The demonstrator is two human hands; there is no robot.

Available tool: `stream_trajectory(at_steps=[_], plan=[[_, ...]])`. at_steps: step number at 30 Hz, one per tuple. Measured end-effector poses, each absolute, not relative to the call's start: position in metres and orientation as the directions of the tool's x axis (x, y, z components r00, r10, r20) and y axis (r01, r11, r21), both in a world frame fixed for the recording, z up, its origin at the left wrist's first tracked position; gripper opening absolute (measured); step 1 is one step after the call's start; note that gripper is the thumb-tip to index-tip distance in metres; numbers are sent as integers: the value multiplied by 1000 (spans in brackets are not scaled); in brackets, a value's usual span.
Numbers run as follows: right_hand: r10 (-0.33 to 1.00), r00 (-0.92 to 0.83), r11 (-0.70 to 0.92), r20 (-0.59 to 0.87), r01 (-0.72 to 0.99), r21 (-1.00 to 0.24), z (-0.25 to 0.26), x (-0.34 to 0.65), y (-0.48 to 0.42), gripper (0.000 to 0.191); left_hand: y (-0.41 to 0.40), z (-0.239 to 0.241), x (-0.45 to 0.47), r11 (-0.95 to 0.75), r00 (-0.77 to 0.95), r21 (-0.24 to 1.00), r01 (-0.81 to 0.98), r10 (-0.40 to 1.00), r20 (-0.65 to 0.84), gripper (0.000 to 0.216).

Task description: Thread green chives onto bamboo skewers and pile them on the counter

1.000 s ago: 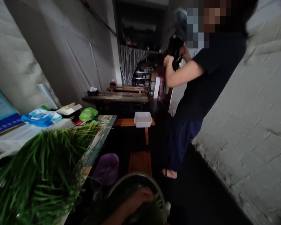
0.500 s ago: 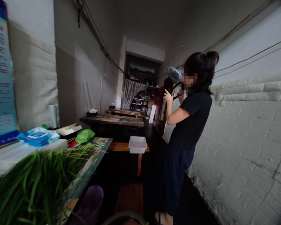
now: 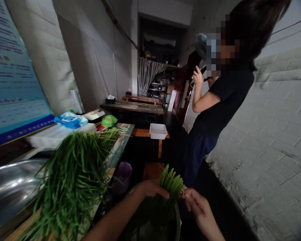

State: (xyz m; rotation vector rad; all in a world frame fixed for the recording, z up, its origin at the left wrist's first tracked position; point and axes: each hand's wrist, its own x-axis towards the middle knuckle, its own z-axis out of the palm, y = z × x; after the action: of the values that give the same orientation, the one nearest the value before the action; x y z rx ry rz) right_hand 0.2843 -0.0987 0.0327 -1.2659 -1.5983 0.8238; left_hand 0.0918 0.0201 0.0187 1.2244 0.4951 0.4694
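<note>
My left hand [image 3: 155, 189] is closed around a bunch of green chives [image 3: 171, 183], whose cut ends point up and away from me. The bunch is over a large round basin [image 3: 178, 221], dark inside, at the lower middle. My right hand [image 3: 197, 202] is closed in a pinch at the right edge of the bunch. A small pale, stick-like bit shows by its fingertips, too small to name. To the left, a big heap of long chives [image 3: 75, 167] lies on the table [image 3: 112, 157], with thin bamboo skewers [image 3: 109, 134] across its far end.
A shiny metal bowl [image 3: 15, 187] stands at far left. Wet wipes [image 3: 70, 119] and a green bag [image 3: 109, 121] lie behind the heap. A purple bin [image 3: 122, 175] and a bench with a white tub [image 3: 158, 131] are ahead. A person [image 3: 223, 90] stands close at right.
The view has tilted down and swung left. Both my hands have come into sight with the bunch of chives, and more of the basin and the metal bowl shows.
</note>
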Motion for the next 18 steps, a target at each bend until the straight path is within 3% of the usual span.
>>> stream_trajectory(at_steps=[3, 10, 13, 18], plan=[[976, -70, 218, 208, 225, -950, 58, 287, -85, 36, 20, 35, 93, 393, 937, 912, -118, 349, -29, 53], [996, 53, 75, 76, 30, -997, 67, 300, -68, 41, 26, 23, 89, 473, 980, 862, -182, 156, 121, 63], [995, 73, 62, 63, 15, -998, 57, 305, -70, 41, 29, 8, 88, 457, 966, 861, -224, 221, 134, 64], [999, -24, 45, 43, 72, -996, 27, 301, -78, 41, 37, 0, 97, 374, 822, 832, -410, 546, 159, 66]])
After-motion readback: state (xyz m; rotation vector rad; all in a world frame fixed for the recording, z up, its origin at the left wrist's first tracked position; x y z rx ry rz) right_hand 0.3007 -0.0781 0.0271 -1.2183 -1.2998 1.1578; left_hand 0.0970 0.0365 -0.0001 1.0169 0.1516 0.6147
